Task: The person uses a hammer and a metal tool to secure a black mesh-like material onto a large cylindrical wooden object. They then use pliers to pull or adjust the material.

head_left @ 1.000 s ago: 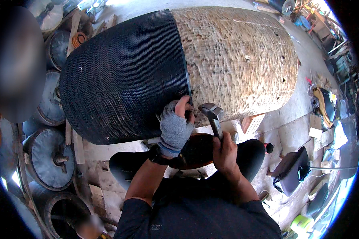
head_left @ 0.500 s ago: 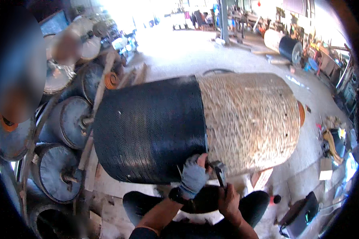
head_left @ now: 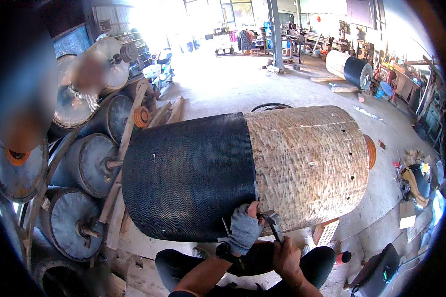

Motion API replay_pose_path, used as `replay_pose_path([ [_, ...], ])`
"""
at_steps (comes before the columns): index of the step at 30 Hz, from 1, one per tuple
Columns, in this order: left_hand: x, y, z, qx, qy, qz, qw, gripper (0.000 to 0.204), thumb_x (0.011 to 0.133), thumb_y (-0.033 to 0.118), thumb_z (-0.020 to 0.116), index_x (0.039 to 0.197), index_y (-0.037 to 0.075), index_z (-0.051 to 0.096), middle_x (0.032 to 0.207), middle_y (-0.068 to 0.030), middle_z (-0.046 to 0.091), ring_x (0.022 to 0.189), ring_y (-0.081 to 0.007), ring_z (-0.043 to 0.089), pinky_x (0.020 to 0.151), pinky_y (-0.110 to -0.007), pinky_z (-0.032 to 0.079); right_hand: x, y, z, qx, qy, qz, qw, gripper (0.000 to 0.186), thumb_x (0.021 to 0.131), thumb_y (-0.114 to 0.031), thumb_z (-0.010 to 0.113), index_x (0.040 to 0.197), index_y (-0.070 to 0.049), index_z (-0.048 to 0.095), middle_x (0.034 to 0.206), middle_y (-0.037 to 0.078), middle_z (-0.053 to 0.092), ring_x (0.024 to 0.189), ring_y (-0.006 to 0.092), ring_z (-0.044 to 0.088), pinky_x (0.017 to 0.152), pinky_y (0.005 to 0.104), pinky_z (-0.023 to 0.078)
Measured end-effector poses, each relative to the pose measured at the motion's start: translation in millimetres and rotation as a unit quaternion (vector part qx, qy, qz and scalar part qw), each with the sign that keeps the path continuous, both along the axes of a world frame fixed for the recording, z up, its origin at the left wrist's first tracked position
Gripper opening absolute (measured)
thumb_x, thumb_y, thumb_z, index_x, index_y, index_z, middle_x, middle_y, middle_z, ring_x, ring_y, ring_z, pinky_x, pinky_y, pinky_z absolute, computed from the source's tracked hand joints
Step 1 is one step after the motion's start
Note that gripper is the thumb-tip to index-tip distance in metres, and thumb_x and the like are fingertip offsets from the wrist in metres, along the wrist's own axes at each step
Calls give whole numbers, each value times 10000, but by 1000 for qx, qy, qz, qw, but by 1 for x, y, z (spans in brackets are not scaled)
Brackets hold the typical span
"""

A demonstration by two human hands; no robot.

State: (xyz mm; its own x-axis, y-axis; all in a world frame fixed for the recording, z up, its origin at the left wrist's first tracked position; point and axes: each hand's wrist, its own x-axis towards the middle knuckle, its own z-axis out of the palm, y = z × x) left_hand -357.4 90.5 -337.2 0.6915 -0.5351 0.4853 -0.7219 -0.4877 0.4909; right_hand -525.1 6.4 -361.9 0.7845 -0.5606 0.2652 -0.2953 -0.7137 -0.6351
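Observation:
A large drum lies across the view, its left part covered in finely ridged black material (head_left: 188, 173) and its right part a rough tan, pitted surface (head_left: 307, 163). My left hand (head_left: 245, 229), in a grey glove with the thumb tip bare, is closed at the lower end of the seam between the two. A thin metal piece juts out on its left side; what the fingers hold is hidden. My bare right hand (head_left: 287, 257) grips a hammer (head_left: 273, 222) by its handle. The hammer's head is close beside my left thumb, over the tan part's lower edge.
Several metal drums with shafts (head_left: 74, 222) are stacked at the left along wooden beams (head_left: 115, 198). A perforated brick (head_left: 326, 232) stands under the drum's right side. A dark box (head_left: 376, 267) and a red can (head_left: 343, 257) sit at the lower right. Another two-toned drum (head_left: 358, 72) lies farther back.
The drum and both hands appear lower in the picture, and more of the far room shows. My left hand and the hammer keep about the same place at the seam.

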Motion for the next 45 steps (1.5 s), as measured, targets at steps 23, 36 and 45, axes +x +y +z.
replay_pose_path([
  [23,-83,55,-108,97,-104,-153,978,283,876,265,638,1079,68,658,1066,-140,663,955,-318,622,775,-483,498,4,8,7,86,-94,15,992,188,939,-100,582,1037,36,498,793,291,600,695,522,572,552,504,436],
  [36,-99,41,-137,244,-26,-170,954,189,861,212,576,894,63,688,838,-138,637,707,-314,636,527,-434,507,4,6,-10,125,-185,33,974,225,1009,-191,456,987,24,515,702,98,580,593,195,553,547,363,449],
  [45,-90,37,-118,221,-35,-215,950,229,854,203,595,986,31,672,865,-167,649,823,-317,643,653,-454,519,9,6,-36,47,-174,-30,983,188,974,-158,541,1049,14,541,747,150,637,593,352,602,595,405,504],
])
